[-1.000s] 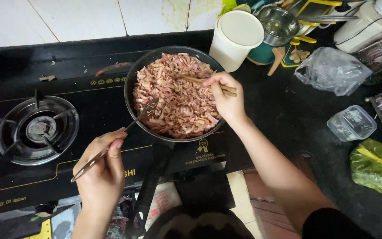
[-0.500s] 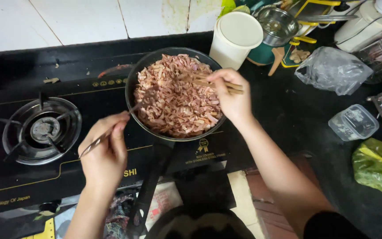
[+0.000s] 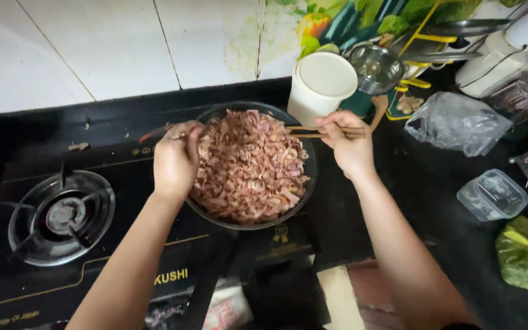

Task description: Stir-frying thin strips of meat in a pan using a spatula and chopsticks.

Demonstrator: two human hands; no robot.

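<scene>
Your left hand [image 3: 177,160] had come up from in front of the stove to the pan [image 3: 249,214], and it now sat over the left rim, fingers curled around a thin utensil (only a sliver of it showed past your knuckles, so I could not tell what kind). A second before, that hand was holding the utensil low, clear of the pan. Your right hand [image 3: 349,143] had hardly shifted: it stayed at the right rim, pinching a pair of chopsticks [image 3: 322,130] whose tips lay across the edge of the meat [image 3: 249,165]. The pan rested on the right side of the black stove [image 3: 123,256], heaped with pinkish chopped meat, its handle pointing toward you. With both hands now at the pan, I judged you were working the meat from two sides rather than one. The left burner [image 3: 61,217] stood bare. A white tub [image 3: 322,85] stood just behind the pan, touching nothing that I could see.
</scene>
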